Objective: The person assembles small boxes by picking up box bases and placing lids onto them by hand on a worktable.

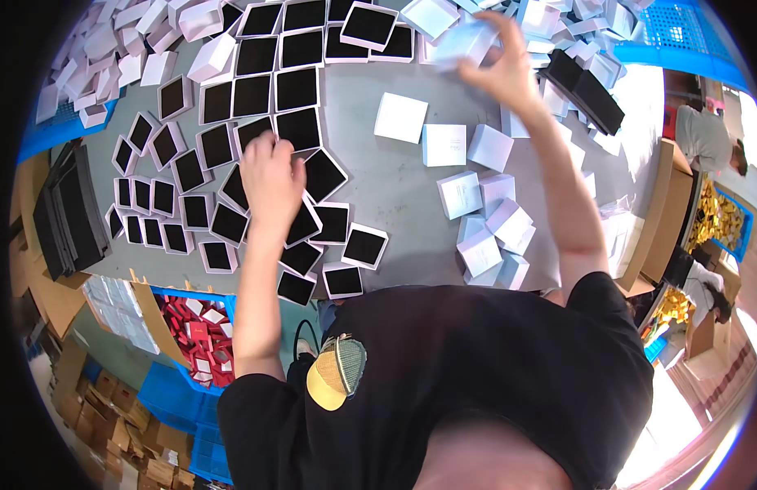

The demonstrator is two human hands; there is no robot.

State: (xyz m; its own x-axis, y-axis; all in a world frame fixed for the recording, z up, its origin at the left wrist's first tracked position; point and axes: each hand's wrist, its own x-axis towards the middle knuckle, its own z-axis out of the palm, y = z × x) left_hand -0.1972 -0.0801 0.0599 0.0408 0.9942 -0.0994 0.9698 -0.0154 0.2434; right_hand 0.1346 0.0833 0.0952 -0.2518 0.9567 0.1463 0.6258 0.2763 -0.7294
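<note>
Near us, white boxes (479,251) lie right of our left hand (272,175), curled over 1 black-lined box (252,132); whether it grips, we cannot tell. Beyond, our right hand (509,72) holds 1 blurred white box (458,45) between spread fingers, left of a long black piece (587,91).

Open boxes (365,244): white walls, black interiors. Other boxes (400,118): white. Table (366,102): grey. Crate (676,33): blue, grid-patterned. Shirt (493,351): black, yellow-and-green print (336,376).

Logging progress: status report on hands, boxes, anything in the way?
Left hand over black-lined boxes. Right hand holding blurred pale box. Scattered white boxes might obstruct.
</note>
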